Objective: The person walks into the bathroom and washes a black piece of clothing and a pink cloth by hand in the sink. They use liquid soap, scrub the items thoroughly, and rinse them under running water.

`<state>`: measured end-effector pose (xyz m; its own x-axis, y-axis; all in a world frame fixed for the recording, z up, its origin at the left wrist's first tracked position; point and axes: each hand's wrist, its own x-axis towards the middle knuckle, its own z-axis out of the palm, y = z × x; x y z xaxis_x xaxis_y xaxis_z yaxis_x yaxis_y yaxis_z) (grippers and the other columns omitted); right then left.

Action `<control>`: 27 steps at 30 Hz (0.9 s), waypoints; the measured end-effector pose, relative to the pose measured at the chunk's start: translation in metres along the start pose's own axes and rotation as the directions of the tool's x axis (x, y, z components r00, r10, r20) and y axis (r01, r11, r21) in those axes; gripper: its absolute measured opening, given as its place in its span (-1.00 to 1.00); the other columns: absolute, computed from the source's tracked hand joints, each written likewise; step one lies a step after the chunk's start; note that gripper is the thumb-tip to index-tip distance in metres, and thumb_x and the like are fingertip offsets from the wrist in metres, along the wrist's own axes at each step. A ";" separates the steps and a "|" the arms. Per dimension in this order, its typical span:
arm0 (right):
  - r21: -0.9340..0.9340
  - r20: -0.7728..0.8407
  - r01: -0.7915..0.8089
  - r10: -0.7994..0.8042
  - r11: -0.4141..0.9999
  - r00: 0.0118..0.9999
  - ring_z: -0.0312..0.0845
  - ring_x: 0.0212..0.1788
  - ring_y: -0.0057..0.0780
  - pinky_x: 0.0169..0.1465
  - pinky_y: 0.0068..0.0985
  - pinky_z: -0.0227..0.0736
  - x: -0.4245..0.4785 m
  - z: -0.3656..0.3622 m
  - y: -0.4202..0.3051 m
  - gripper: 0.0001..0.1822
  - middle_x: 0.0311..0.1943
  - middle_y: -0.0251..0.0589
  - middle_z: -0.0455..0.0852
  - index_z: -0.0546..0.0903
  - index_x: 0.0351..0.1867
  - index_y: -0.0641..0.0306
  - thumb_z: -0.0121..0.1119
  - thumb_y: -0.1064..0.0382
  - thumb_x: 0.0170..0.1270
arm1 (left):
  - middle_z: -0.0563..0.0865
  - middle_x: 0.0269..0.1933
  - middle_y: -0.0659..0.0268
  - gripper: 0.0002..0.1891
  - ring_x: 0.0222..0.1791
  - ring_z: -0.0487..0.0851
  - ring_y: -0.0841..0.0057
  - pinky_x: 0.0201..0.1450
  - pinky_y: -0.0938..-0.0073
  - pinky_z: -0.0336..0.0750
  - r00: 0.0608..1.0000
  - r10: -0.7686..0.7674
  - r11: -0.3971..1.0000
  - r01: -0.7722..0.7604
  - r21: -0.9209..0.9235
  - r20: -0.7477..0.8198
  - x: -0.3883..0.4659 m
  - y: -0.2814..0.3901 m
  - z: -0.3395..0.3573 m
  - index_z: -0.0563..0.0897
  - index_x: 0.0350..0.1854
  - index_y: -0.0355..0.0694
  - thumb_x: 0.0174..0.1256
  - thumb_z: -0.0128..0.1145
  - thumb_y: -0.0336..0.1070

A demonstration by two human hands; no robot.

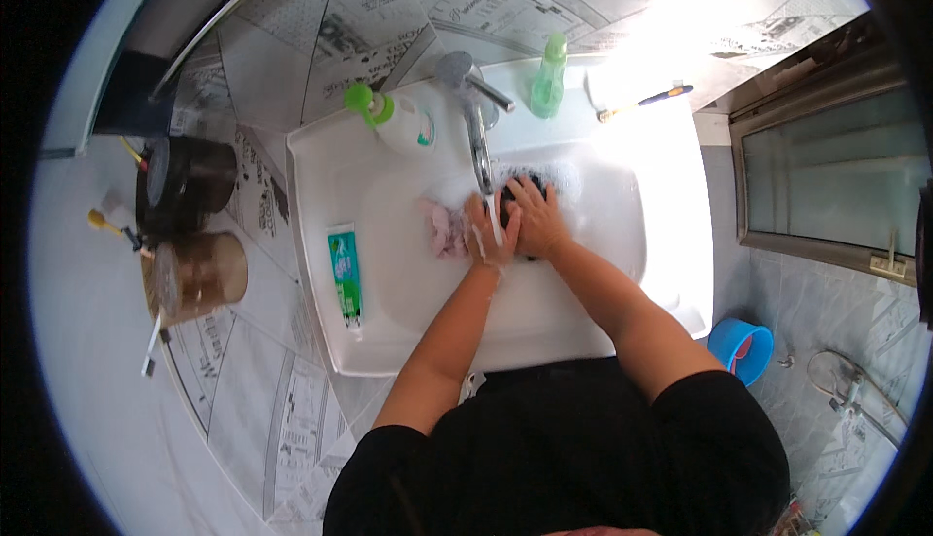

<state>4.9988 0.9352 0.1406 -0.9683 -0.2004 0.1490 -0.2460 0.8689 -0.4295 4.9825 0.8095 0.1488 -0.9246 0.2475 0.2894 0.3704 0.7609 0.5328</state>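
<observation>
A white washbasin (393, 303) lies before me, with water running from its chrome faucet (479, 150). Under the stream is my left hand (490, 237), wet, its thumb apart from the fingers; what lies beneath its palm is hidden. My right hand (539, 219) bends over a dark, wet cloth-like item (531, 177) in the bowl, fingers curled on it. The two hands meet at the left thumb. Just left of my left hand lies a crumpled pale pink cloth (446, 230). White suds (565, 175) show behind my right hand.
On the basin rim are a white pump bottle (404, 124), a green bottle (548, 84), a toothbrush (645, 104) and a toothpaste tube (345, 273). Brown cups (208, 273) stand at the left wall. A blue bucket (758, 354) sits lower right, near a glazed window (831, 171).
</observation>
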 end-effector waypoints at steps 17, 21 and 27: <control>-0.093 0.236 -0.232 0.247 0.968 0.940 -0.25 0.45 -0.10 0.28 0.30 -0.47 -0.008 0.015 -0.042 -0.37 0.38 -0.01 0.03 0.33 0.24 0.10 0.09 0.00 0.09 | 0.58 -0.31 0.09 -0.59 -0.23 0.53 0.12 -0.19 0.23 0.38 0.947 -0.296 0.950 0.305 -0.062 0.124 0.026 -0.002 -0.016 0.51 -0.36 -0.28 0.00 0.26 0.00; 0.518 0.609 -0.524 0.138 0.677 0.781 0.52 -0.03 -0.26 0.05 -0.27 0.37 0.026 -0.037 -0.034 -0.60 -0.11 -0.02 0.63 0.58 -0.04 0.30 0.12 0.12 0.14 | 0.65 -0.37 0.01 -0.48 -0.33 0.62 0.16 -0.29 0.28 0.46 0.736 -0.551 0.760 0.637 -0.128 0.393 0.041 -0.020 -0.032 0.56 -0.47 -0.37 -0.06 0.32 0.12; 0.845 0.481 -0.459 0.766 -0.275 0.426 0.48 -0.42 -0.43 -0.44 -0.39 0.34 0.027 -0.008 -0.062 -0.59 -0.46 -0.13 0.57 0.53 -0.26 0.38 0.01 -0.02 0.25 | 0.67 -0.37 0.05 -0.57 -0.34 0.63 0.26 -0.30 0.22 0.44 0.631 -0.329 0.920 0.383 0.087 0.702 0.066 -0.019 -0.012 0.66 -0.34 -0.39 0.06 0.14 -0.01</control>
<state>4.9889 0.8793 0.1788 -0.6222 0.3623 -0.6940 0.4755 -0.5293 -0.7026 4.9157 0.8038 0.1672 -0.7678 0.3271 -0.5510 -0.0208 0.8467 0.5316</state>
